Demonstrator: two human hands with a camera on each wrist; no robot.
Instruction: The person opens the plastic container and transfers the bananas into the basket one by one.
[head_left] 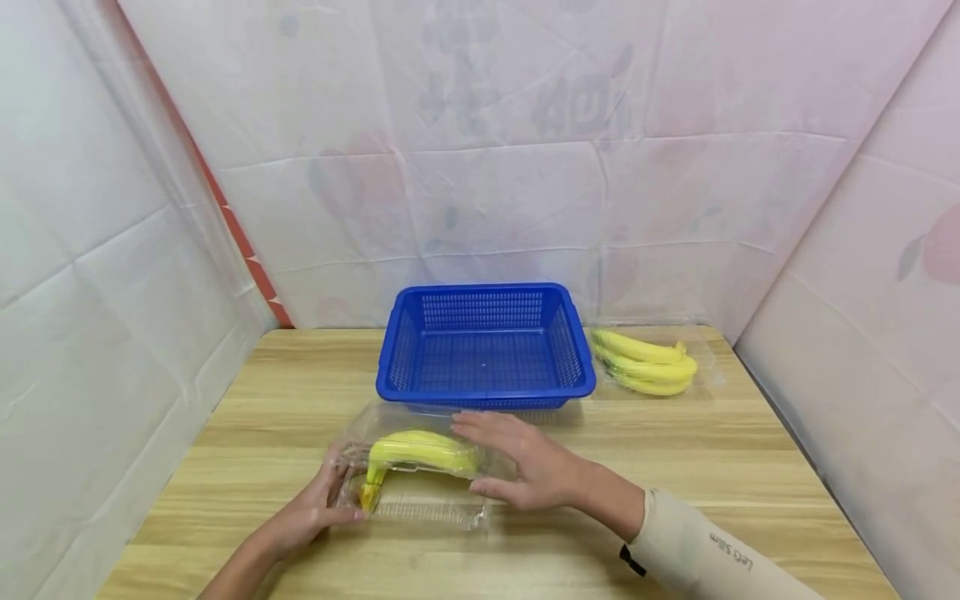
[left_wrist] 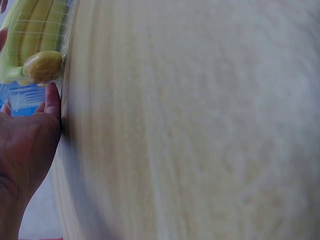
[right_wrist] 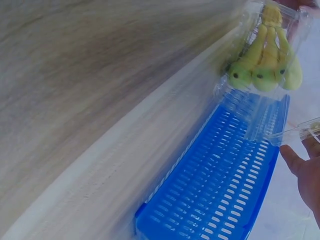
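Note:
A clear plastic clamshell box (head_left: 427,510) stands on the table in front of the basket, with a bunch of yellow bananas (head_left: 420,450) inside. My left hand (head_left: 318,500) grips the box's left end, its thumb low at the front and its fingers behind the plastic. At the other end, my right hand (head_left: 525,462) touches the lid with nearly straight fingers, the thumb spread below them. The right wrist view shows the banana tips (right_wrist: 260,75) and a lid edge (right_wrist: 287,135) beside that hand. In the left wrist view the brown stem end (left_wrist: 44,66) faces the left hand.
Just behind the box is a blue perforated plastic basket (head_left: 480,395) with nothing in it. Another bunch of bananas (head_left: 648,367) in clear packaging lies to the basket's right. Printed cloth walls (head_left: 480,200) enclose the wooden table (head_left: 720,492) at the back and sides.

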